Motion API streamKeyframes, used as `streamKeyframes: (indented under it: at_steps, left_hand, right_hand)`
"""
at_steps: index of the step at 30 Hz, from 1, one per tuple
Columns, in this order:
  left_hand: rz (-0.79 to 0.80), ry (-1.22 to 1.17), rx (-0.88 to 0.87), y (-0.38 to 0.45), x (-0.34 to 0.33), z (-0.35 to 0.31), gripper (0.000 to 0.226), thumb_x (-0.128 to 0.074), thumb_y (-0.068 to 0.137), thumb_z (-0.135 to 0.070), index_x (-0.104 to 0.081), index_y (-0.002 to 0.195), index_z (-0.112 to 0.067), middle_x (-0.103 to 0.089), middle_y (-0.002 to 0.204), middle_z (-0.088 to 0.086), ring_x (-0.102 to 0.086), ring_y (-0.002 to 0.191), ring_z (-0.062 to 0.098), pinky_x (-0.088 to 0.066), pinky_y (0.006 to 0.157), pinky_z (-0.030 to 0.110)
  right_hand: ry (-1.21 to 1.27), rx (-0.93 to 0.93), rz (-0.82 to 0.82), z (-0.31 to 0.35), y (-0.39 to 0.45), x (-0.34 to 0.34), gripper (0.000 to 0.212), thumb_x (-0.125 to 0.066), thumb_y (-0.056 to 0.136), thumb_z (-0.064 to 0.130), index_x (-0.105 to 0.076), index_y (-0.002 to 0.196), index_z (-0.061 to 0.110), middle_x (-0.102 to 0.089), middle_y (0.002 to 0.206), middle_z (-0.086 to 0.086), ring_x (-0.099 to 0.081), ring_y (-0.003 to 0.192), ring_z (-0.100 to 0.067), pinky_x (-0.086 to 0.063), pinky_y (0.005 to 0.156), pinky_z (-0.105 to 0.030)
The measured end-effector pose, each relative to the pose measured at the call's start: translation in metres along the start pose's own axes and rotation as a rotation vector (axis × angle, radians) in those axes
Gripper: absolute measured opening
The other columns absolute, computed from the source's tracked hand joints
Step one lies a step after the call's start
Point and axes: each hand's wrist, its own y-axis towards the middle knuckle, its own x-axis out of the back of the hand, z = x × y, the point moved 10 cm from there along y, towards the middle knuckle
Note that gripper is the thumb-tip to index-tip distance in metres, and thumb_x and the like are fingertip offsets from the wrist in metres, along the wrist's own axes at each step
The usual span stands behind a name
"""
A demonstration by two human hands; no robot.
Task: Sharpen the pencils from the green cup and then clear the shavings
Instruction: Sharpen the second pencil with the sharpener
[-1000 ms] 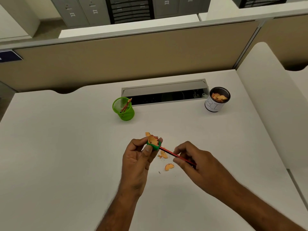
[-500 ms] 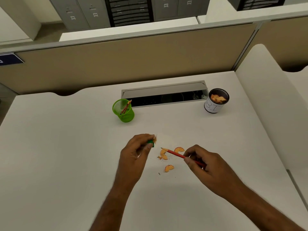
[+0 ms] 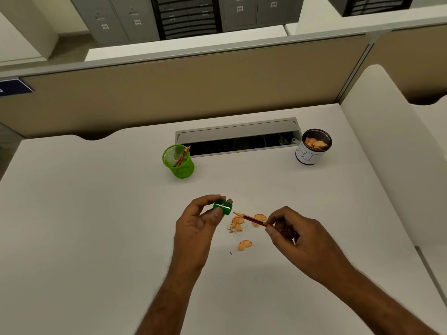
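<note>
My left hand (image 3: 197, 224) pinches a small green sharpener (image 3: 223, 207) between thumb and fingers, its blade facing up. My right hand (image 3: 297, 234) grips a red-and-black pencil (image 3: 254, 220) by its rear half; the sharpened tip points left, a short gap from the sharpener. Orange shavings (image 3: 238, 224) lie on the white desk between and below the hands. The green mesh cup (image 3: 179, 162) stands behind my left hand with pencils leaning inside it.
A black-rimmed white cup (image 3: 312, 148) holding shavings stands at the back right, beside an open cable tray (image 3: 238, 137) set into the desk. A beige partition runs behind the desk, and a white side panel (image 3: 387, 153) rises at the right.
The pencil has come out of the sharpener and the hands have drawn apart. The sharpener is turned blade up, and a shaving has dropped to the desk.
</note>
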Motion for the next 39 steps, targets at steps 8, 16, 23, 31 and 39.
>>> streamKeyframes:
  at_steps: [8,16,23,31,39]
  left_hand:
    - [-0.024,-0.18,0.0,-0.008,-0.002,-0.001,0.024,-0.061,0.096,-0.008,-0.064,0.12,-0.008,-0.076,0.121,0.007,-0.072,0.116,0.021,-0.059,0.094,0.03]
    - [-0.012,-0.173,-0.001,-0.008,-0.004,-0.002,0.024,-0.062,0.096,-0.006,-0.065,0.12,-0.011,-0.077,0.119,0.004,-0.072,0.117,0.021,-0.056,0.101,0.041]
    - [0.006,-0.378,0.045,-0.012,-0.015,0.0,0.031,-0.065,0.085,-0.013,-0.065,0.115,-0.006,-0.078,0.114,0.01,-0.073,0.114,0.029,-0.06,0.093,0.033]
    - [0.007,-0.399,0.063,-0.012,-0.014,0.004,0.027,-0.063,0.086,-0.012,-0.066,0.112,-0.009,-0.077,0.115,0.012,-0.073,0.113,0.033,-0.06,0.092,0.035]
    - [-0.053,-0.406,0.031,-0.011,-0.009,-0.006,0.027,-0.063,0.086,-0.013,-0.068,0.112,-0.012,-0.078,0.114,0.011,-0.073,0.113,0.03,-0.061,0.089,0.032]
  right_hand:
    - [-0.004,0.06,-0.008,0.016,0.002,0.001,0.008,-0.066,0.098,0.034,-0.06,0.101,0.036,-0.065,0.077,0.013,-0.057,0.064,-0.019,-0.052,0.058,-0.038]
    - [-0.032,0.056,-0.026,0.016,-0.001,-0.002,0.008,-0.063,0.098,0.045,-0.06,0.102,0.039,-0.065,0.082,0.016,-0.06,0.071,-0.016,-0.052,0.06,-0.027]
    - [-0.323,0.312,-0.121,0.044,-0.002,-0.004,0.031,-0.047,0.108,0.042,-0.074,0.11,0.025,-0.069,0.085,0.011,-0.06,0.072,-0.007,-0.05,0.063,-0.021]
    - [0.429,-0.305,0.296,0.012,0.008,-0.031,0.034,-0.051,0.107,0.039,-0.077,0.095,0.021,-0.046,0.059,-0.002,-0.033,0.05,-0.013,-0.028,0.049,-0.026]
    - [-0.525,0.433,-0.066,0.057,-0.001,-0.011,0.027,-0.044,0.109,0.042,-0.063,0.119,0.026,-0.064,0.084,0.011,-0.057,0.068,-0.01,-0.051,0.053,-0.03]
